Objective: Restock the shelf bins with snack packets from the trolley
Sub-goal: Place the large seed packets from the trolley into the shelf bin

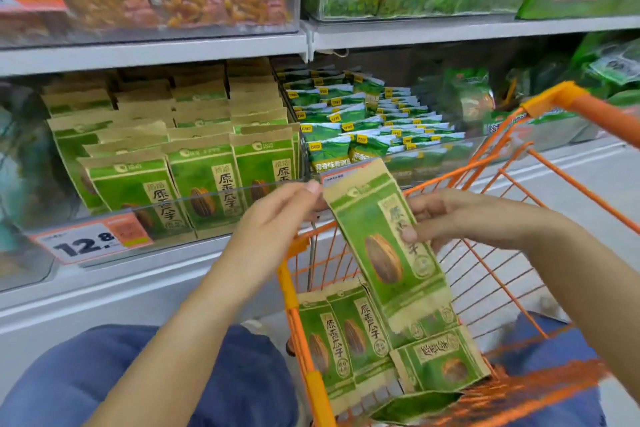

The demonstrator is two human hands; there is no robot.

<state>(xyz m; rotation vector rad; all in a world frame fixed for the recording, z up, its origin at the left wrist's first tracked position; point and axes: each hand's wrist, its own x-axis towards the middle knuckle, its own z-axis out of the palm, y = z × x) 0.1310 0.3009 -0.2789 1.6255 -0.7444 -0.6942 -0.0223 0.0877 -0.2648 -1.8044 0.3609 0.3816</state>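
Supermarket shelf bins ahead; both hands, left hand and right hand, pinch a light, crinkly sunflower-seed packet by its edges above the trolley.

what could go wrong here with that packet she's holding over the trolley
The green-and-kraft sunflower seed packet is pinched only at its edges by the left hand and right hand; it could slip back into the orange wire trolley. The matching clear shelf bin looks nearly full.

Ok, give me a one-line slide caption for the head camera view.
Both hands, left and right, hold a sunflower seed packet above the orange trolley, facing the matching shelf bin.
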